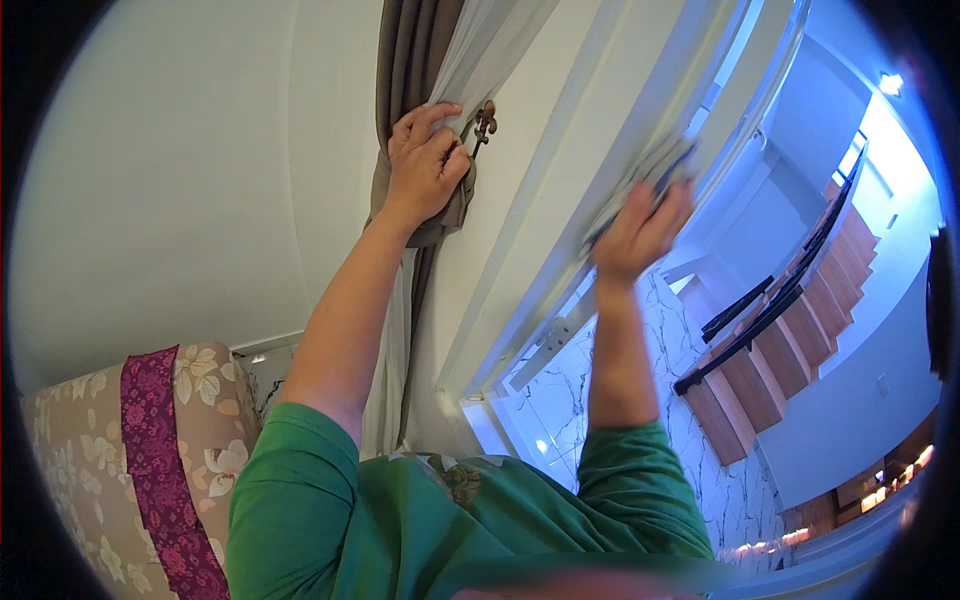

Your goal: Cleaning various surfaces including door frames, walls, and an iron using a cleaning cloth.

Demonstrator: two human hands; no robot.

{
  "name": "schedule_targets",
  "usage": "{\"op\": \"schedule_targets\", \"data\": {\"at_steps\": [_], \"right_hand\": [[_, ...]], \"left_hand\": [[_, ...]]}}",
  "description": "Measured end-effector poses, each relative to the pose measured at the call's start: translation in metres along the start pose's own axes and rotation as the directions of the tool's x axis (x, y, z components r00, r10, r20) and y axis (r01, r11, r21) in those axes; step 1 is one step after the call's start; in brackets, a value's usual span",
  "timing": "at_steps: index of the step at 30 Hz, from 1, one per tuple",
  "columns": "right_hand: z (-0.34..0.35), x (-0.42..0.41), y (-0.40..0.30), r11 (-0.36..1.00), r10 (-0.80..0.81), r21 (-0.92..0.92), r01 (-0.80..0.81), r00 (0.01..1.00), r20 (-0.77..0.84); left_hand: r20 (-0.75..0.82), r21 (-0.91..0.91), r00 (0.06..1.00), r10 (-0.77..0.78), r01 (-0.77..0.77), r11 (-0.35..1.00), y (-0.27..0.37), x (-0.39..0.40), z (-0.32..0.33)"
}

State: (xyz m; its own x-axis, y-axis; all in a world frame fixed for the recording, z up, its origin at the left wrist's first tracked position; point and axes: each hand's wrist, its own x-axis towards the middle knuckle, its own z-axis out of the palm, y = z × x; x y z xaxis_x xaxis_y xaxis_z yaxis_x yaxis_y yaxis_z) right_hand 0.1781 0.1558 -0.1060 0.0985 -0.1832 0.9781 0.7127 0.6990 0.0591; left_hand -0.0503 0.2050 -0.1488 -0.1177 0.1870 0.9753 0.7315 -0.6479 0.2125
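My left hand (427,161) is at the gathered brown curtain (416,52), its fingers bent around the fabric. A sheer white curtain (487,49) hangs against the brown one, and both are drawn in by a tieback. Just right of those fingers, a bronze-coloured curtain hook (486,120) sticks out from the wall. Blurred by motion, my right hand (645,225) holds a folded cloth (637,180) with pale and dark stripes against the white door frame (570,217). Part of the cloth is hidden behind that hand.
A bed (82,442) with a floral cover and a purple patterned strip (154,442) stands at lower left. Through the doorway, a wooden staircase (795,337) with a black handrail (780,304) rises above a marble-patterned floor (551,397). A metal plate (555,336) sits low on the frame.
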Motion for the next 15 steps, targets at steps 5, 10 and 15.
{"op": "schedule_targets", "data": {"at_steps": [5,10,15], "right_hand": [[-0.044,-0.169,-0.012,1.000,-0.013,0.020,0.010,0.989,0.150],[-0.023,-0.071,-0.008,0.999,0.016,-0.043,-0.010,0.989,0.147],[0.007,0.039,0.001,0.997,-0.028,-0.077,0.030,0.999,0.023]], "left_hand": [[0.016,-0.015,1.000,0.015,-0.015,1.000,0.005,0.007,0.010],[0.031,-0.032,0.999,0.026,-0.025,0.999,-0.002,0.006,0.007],[0.052,-0.018,0.997,0.055,-0.054,0.998,-0.001,0.007,0.007]]}}
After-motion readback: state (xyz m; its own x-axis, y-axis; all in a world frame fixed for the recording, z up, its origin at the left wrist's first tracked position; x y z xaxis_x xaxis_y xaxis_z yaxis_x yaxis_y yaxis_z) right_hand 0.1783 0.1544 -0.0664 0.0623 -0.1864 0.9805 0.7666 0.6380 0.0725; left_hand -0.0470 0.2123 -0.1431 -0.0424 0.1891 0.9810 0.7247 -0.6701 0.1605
